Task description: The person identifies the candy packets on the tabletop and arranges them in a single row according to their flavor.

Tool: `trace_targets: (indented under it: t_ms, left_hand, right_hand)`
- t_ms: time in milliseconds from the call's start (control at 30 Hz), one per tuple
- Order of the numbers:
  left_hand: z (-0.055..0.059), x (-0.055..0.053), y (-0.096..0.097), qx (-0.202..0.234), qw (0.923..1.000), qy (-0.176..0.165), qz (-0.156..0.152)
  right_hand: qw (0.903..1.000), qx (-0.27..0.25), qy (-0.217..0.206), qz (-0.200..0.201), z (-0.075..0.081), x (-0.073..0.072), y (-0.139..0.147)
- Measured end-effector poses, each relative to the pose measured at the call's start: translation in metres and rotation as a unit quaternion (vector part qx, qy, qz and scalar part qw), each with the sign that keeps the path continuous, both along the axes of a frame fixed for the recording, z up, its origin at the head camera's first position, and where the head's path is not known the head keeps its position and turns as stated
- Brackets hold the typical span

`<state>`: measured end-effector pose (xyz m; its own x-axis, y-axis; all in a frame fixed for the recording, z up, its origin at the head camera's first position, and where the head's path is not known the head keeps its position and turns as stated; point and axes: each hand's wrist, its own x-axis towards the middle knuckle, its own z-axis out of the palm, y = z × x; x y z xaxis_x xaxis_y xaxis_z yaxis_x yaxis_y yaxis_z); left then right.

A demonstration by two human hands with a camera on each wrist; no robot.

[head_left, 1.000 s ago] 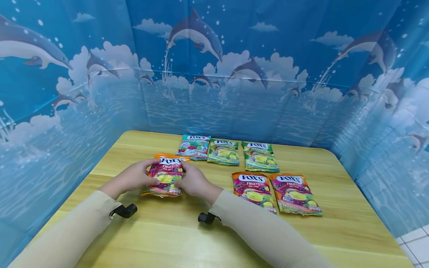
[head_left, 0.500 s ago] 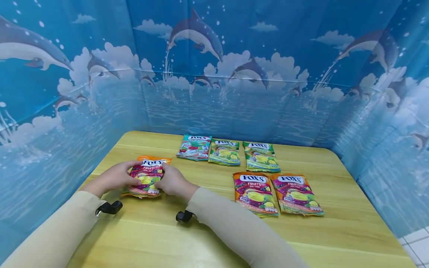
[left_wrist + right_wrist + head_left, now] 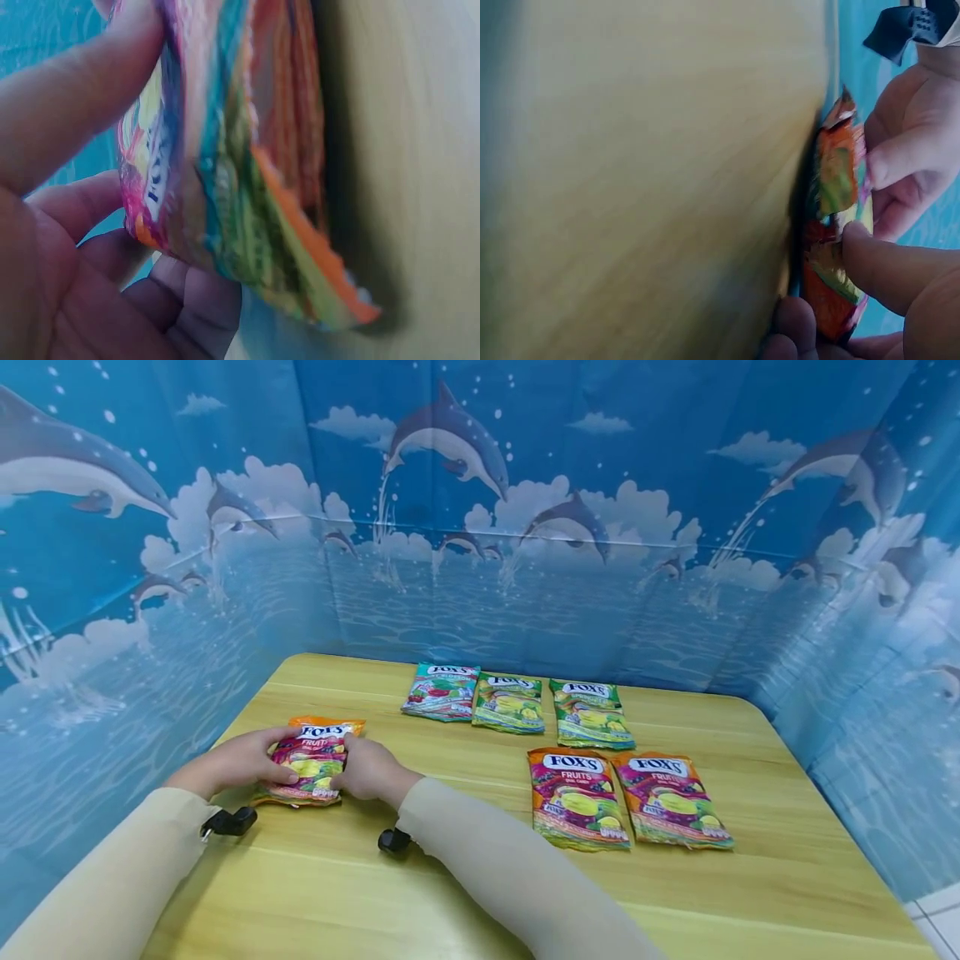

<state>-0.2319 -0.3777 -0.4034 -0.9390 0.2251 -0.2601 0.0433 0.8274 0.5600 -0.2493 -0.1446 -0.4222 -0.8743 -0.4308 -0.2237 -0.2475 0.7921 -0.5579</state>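
Note:
At the left of the table, both hands grip one orange-and-purple Fox's Fruits candy bag (image 3: 309,767) by its sides. My left hand (image 3: 234,762) has its thumb on the bag's front, and its fingers reach around the left side. From the right, my right hand (image 3: 369,768) pinches the opposite side, thumb in front. The left wrist view shows the crimped end of the candy bag (image 3: 225,195) close to the wood. In the right wrist view, both thumbs press the candy bag (image 3: 836,225) from the same face. Whether it touches the table cannot be told.
Two more Fruits bags, one left (image 3: 577,797) and one right (image 3: 672,800), lie on the wooden table (image 3: 337,893) at right. Behind lie a teal bag (image 3: 441,692) and two green bags, one middle (image 3: 509,702), one right (image 3: 592,714). A dolphin-print curtain (image 3: 480,593) surrounds the table.
Both hands have carried the orange-and-purple candy bag leftward across the table, with the grip kept. The other bags have stayed in place; the head view has shifted slightly.

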Motion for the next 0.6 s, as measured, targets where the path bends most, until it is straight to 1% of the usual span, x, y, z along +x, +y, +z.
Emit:
trace_targets:
  t_ms: [133,233,333,400,500,600]
  left_hand:
    - [-0.001,0.000,-0.007,-0.005,0.9999,-0.012,-0.008]
    - [-0.003,-0.001,-0.010,-0.014,0.9998,-0.009,-0.010]
    - [-0.003,-0.001,-0.015,-0.022,0.9997,-0.010,-0.007]
    - [-0.003,-0.001,-0.018,-0.022,0.9996,-0.016,-0.007]
    - [-0.002,-0.001,-0.023,-0.020,0.9995,-0.024,-0.007]
    - [-0.001,-0.002,-0.027,-0.023,0.9992,-0.031,-0.011]
  right_hand:
    - [0.9994,0.027,0.017,0.013,-0.002,-0.003,-0.004]
    - [0.9980,0.045,0.034,0.028,-0.004,-0.005,-0.007]
    - [0.9947,0.070,0.057,0.049,-0.005,-0.006,-0.010]
    - [0.9921,0.085,0.071,0.059,-0.006,-0.007,-0.012]
    - [0.9894,0.099,0.086,0.063,-0.007,-0.008,-0.013]
    - [0.9891,0.104,0.086,0.059,-0.008,-0.008,-0.013]
